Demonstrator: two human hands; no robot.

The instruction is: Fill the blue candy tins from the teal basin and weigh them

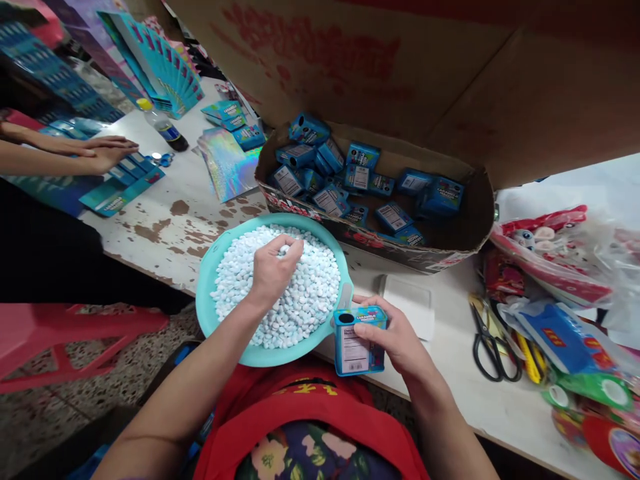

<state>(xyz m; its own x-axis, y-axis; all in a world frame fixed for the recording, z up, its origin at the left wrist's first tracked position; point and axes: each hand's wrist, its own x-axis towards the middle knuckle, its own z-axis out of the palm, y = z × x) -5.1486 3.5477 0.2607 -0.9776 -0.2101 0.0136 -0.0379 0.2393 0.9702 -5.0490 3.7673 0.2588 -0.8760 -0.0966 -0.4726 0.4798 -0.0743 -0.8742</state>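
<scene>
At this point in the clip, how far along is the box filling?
Done: many closed blue boxes lie in the cardboard carton. In hand: the right hand holds an open small box upright at the basin's edge, while the left hand pinches candies in the teal basin. Left: the basin is heaped.

One teal basin [210, 293] sits at lower centre, heaped with small white candies [310, 293] (far too many to count). One open cardboard box [465, 230] at centre holds roughly sixteen small blue boxes [393, 215]; one more blue box [357, 340] stands at lower centre. One plastic bottle [165, 127] lies upper left, and one pair of black scissors [493, 347] lies at right. Four hands show: two lower centre, two upper left.
</scene>
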